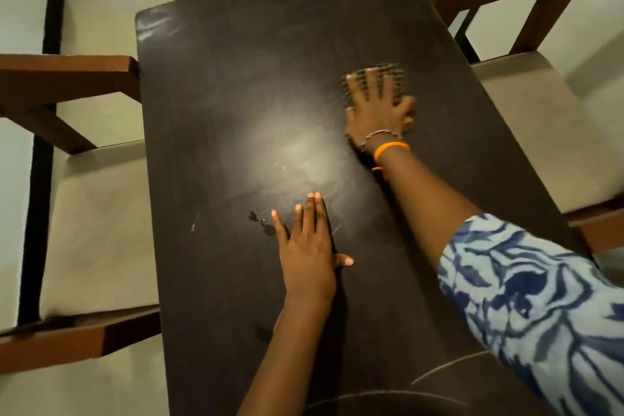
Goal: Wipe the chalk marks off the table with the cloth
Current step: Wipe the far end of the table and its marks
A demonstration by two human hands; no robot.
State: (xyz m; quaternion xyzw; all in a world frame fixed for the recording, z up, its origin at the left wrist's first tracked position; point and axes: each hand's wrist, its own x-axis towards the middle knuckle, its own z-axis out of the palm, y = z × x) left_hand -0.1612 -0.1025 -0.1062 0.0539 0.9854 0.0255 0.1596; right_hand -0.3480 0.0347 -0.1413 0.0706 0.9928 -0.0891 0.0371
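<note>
The dark tabletop [236,94] fills my view, a chair [84,230] on either side. My right hand [378,108] presses the cloth [374,73] flat at the far right, fingers spread straight. My left hand [309,246] lies flat near me, fingers straight. Chalk marks [439,371] curve along the near edge; droplets [260,218] sit beside my left fingers.
</note>
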